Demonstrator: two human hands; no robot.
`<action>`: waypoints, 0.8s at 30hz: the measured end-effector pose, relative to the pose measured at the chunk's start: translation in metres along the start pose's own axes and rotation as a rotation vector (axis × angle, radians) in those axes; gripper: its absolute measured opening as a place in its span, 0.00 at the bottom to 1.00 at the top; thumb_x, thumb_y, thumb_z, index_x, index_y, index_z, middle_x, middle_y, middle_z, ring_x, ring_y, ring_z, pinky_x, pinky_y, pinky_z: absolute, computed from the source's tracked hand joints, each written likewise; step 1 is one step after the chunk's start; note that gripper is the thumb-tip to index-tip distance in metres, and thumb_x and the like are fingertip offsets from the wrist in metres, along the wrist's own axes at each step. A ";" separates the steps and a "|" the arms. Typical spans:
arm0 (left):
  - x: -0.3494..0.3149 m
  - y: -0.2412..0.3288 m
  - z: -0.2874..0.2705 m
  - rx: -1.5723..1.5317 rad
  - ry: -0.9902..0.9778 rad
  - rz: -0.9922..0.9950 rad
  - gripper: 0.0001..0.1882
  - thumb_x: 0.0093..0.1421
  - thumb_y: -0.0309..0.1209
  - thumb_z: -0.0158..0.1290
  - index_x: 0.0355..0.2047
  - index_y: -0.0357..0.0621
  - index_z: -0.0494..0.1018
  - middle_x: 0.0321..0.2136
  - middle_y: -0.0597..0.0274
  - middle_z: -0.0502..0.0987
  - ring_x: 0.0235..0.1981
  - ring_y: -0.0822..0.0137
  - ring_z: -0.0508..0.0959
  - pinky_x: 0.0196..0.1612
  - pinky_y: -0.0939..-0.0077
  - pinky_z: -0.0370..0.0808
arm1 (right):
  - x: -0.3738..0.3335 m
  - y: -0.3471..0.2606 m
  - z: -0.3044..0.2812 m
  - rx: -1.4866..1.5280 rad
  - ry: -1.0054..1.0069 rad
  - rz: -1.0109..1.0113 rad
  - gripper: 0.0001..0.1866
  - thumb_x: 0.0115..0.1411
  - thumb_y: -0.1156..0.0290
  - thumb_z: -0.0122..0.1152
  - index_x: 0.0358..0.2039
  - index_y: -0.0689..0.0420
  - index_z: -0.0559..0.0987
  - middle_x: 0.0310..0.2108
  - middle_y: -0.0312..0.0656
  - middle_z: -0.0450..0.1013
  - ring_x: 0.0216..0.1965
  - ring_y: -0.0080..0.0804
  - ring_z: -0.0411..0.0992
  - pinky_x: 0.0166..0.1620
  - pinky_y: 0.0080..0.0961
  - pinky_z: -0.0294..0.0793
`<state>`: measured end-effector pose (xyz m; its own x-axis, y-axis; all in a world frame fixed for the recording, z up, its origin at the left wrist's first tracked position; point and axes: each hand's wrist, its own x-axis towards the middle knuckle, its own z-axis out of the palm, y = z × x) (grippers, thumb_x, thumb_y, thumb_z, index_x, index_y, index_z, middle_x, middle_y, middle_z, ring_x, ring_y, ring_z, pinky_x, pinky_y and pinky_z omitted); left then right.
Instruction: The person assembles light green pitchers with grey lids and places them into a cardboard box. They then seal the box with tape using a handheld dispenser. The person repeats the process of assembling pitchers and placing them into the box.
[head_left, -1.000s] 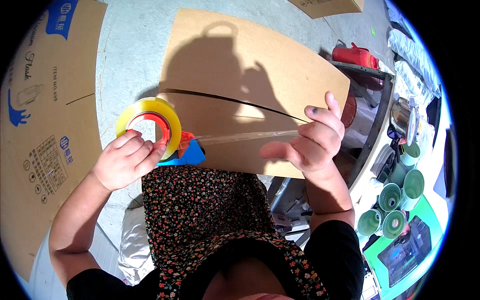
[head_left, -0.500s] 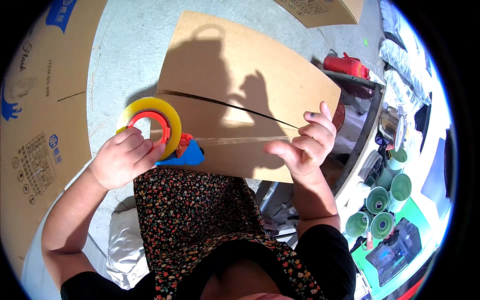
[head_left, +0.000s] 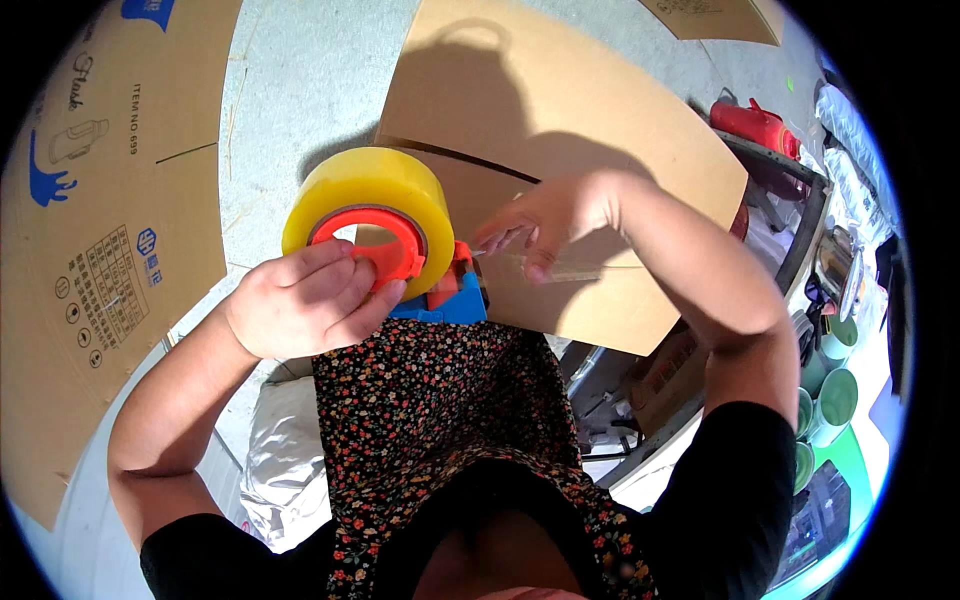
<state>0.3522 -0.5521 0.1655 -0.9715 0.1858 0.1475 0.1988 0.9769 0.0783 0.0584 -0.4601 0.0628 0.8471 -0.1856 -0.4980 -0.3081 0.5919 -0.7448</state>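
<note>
In my left hand (head_left: 310, 300) is a red-and-blue tape dispenser (head_left: 445, 306), my fingers closed around its red core. It carries a wide roll of yellow packing tape (head_left: 365, 185). My right hand (head_left: 565, 220) reaches in from the right, its fingertips beside the dispenser's front end. The thumb stands apart from the fingers, and no held thing shows among them; whether a fingertip touches the tape end, I cannot tell. Beneath both hands lies a brown cardboard box (head_left: 600, 130) with its flaps folded together and a dark gap between them.
A large printed carton (head_left: 180, 200) stands at the left, another carton (head_left: 715, 18) at the far right. Beyond the box's right edge are a metal-edged bench (head_left: 805, 225), a red flask (head_left: 755, 125) and several green cups (head_left: 835, 398). A white bag (head_left: 285, 450) lies at lower left.
My right hand has swung left and turned palm down, from raised over the box's right side to beside the dispenser. The dispenser has tilted in my left hand. The whole view has shifted.
</note>
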 end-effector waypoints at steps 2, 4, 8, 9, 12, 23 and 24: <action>0.000 0.000 -0.003 -0.013 -0.001 0.008 0.17 0.45 0.34 0.50 0.38 0.55 0.72 0.28 0.74 0.74 0.32 0.74 0.73 0.49 0.78 0.65 | 0.016 -0.001 -0.007 0.009 -0.148 0.066 0.47 0.42 0.52 0.70 0.57 0.63 0.60 0.54 0.51 0.63 0.57 0.38 0.60 0.57 0.31 0.60; 0.001 0.001 -0.003 -0.023 -0.006 0.013 0.18 0.44 0.33 0.50 0.39 0.55 0.72 0.27 0.75 0.74 0.31 0.75 0.73 0.47 0.80 0.67 | 0.027 -0.008 -0.010 0.034 -0.311 0.194 0.43 0.44 0.53 0.69 0.55 0.63 0.63 0.53 0.51 0.63 0.55 0.37 0.62 0.56 0.30 0.61; 0.002 0.006 -0.002 -0.068 0.015 -0.013 0.17 0.42 0.33 0.50 0.37 0.54 0.73 0.26 0.75 0.74 0.28 0.77 0.74 0.45 0.81 0.70 | 0.038 -0.003 -0.002 0.067 -0.417 0.258 0.28 0.47 0.55 0.67 0.48 0.50 0.72 0.48 0.35 0.68 0.50 0.27 0.63 0.50 0.32 0.64; -0.001 0.008 0.001 -0.100 0.040 -0.014 0.17 0.42 0.33 0.50 0.36 0.53 0.74 0.26 0.75 0.74 0.27 0.77 0.74 0.45 0.81 0.71 | 0.039 -0.007 0.000 0.059 -0.430 0.273 0.25 0.47 0.55 0.67 0.45 0.49 0.73 0.45 0.34 0.70 0.49 0.26 0.64 0.48 0.32 0.65; -0.005 0.008 0.005 -0.161 0.079 0.021 0.17 0.41 0.32 0.50 0.35 0.51 0.74 0.26 0.73 0.73 0.29 0.77 0.74 0.45 0.81 0.72 | 0.045 -0.015 0.009 -0.067 -0.413 0.248 0.18 0.48 0.57 0.67 0.37 0.52 0.77 0.35 0.33 0.74 0.40 0.25 0.69 0.43 0.28 0.67; -0.012 0.016 0.019 -0.288 0.031 0.029 0.17 0.42 0.31 0.52 0.36 0.50 0.74 0.27 0.70 0.72 0.31 0.73 0.73 0.46 0.80 0.72 | 0.034 -0.027 0.038 -0.347 -0.120 0.246 0.13 0.48 0.59 0.64 0.29 0.54 0.77 0.29 0.39 0.73 0.35 0.32 0.71 0.38 0.31 0.68; -0.011 0.015 0.019 -0.281 0.033 0.029 0.17 0.42 0.31 0.52 0.36 0.50 0.74 0.26 0.71 0.72 0.31 0.73 0.73 0.46 0.80 0.72 | 0.034 -0.025 0.038 -0.350 -0.113 0.231 0.13 0.48 0.59 0.64 0.29 0.54 0.77 0.29 0.39 0.73 0.35 0.33 0.71 0.38 0.31 0.68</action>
<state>0.3637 -0.5378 0.1466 -0.9610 0.2053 0.1855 0.2591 0.9028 0.3433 0.1113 -0.4516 0.0812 0.7748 0.0185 -0.6319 -0.6067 0.3027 -0.7351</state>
